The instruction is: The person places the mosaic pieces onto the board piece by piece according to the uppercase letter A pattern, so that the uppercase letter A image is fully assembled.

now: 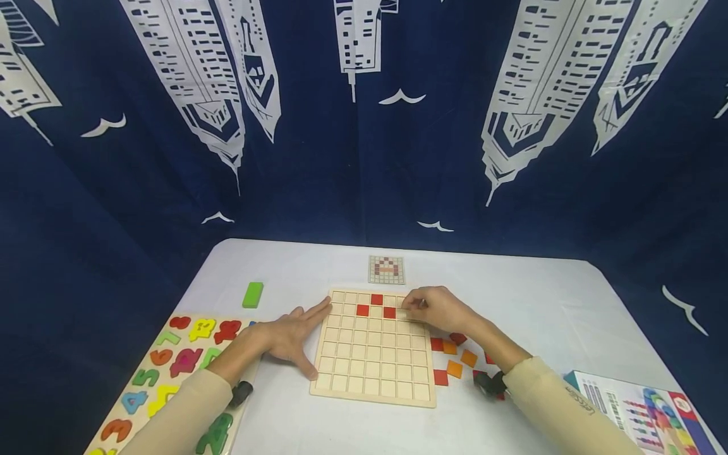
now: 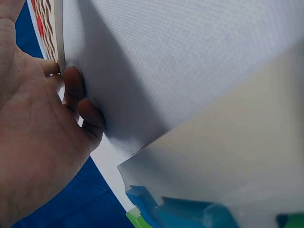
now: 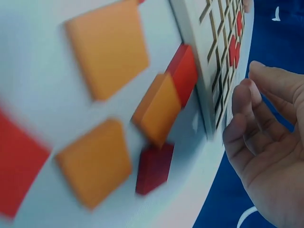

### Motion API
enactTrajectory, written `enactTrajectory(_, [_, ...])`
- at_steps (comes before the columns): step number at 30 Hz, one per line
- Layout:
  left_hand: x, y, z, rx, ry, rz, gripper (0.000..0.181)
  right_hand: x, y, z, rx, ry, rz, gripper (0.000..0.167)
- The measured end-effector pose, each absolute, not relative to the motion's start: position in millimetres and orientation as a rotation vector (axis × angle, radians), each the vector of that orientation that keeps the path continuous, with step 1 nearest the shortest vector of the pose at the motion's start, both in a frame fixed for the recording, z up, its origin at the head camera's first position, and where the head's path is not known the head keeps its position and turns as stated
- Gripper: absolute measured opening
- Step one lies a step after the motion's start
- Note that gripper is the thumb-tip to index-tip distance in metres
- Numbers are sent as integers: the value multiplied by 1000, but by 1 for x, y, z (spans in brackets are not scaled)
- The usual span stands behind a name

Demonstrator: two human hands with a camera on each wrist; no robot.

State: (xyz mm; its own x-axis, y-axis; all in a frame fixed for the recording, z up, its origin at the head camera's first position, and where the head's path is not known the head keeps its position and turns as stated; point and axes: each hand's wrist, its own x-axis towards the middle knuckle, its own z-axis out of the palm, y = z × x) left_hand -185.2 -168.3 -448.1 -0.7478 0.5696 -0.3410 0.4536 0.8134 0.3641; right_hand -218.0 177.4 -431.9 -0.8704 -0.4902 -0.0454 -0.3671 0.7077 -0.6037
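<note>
A wooden grid board (image 1: 372, 366) lies on the white table, with red square tiles (image 1: 362, 310) set in three cells near its far edge. My left hand (image 1: 290, 338) spreads along the board's left side, its thumb and fingertips touching the edge. Over the board's far right corner is my right hand (image 1: 440, 308), its fingers loosely bent. In the right wrist view no tile shows between thumb and fingers. Loose orange tiles (image 3: 107, 52) and red tiles (image 3: 156, 166) lie beside the board's right edge, partly under the right forearm.
Beyond the board lies a small pattern card (image 1: 386, 270). A green block (image 1: 253, 295) sits at the far left, above a number puzzle board (image 1: 122, 420) partly covered by the left arm. A colourful printed box (image 1: 643, 411) lies at the near right.
</note>
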Motion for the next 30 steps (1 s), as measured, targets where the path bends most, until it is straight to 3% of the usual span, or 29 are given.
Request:
enactTrajectory(16, [-184, -167, -446, 747, 2549, 370, 137, -209, 216, -433, -626, 2563, -852, 7])
enactTrajectory(30, [-184, -167, -446, 758, 2549, 370, 137, -201, 227, -432, -596, 2452, -747, 15])
